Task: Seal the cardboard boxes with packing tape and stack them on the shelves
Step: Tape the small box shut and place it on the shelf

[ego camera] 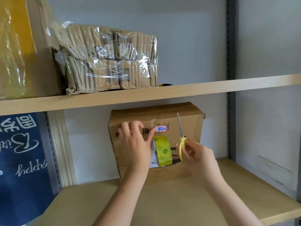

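A brown cardboard box (187, 126) stands on the lower shelf (162, 201) against the back wall. My left hand (136, 144) lies with spread fingers against the box's front face, thumb by a small red-edged label. A yellow-green roll of packing tape (162, 150) hangs in front of the box between my hands; how it is held I cannot tell. My right hand (197, 156) grips yellow-handled scissors (181, 137), blades pointing up beside the roll.
On the upper shelf (195, 88) sit a crumpled box wrapped in clear tape (112, 59), a bigger box with yellow tape (19, 46) at the left, and a small yellow-black tool (165, 85). A blue cloth with white lettering (21, 160) hangs left. A grey upright (231, 46) stands right.
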`<action>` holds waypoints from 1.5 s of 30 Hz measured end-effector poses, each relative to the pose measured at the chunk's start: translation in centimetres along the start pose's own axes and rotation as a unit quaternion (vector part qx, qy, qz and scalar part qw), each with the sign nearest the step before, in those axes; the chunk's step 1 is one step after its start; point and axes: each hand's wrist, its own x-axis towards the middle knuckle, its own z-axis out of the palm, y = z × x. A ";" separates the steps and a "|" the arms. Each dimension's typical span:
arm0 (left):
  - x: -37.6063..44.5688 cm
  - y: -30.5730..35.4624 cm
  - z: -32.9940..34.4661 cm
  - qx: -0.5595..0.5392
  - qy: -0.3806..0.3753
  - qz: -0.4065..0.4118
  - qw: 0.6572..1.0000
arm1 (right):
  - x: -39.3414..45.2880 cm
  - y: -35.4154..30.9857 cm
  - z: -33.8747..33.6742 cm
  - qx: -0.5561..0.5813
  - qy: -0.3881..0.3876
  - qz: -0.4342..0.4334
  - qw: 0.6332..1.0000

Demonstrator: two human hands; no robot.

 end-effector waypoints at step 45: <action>-7.4 -4.1 -5.7 -0.368 -0.292 -0.504 0.725 | 5.9 3.5 2.4 -0.387 -0.487 -0.234 0.747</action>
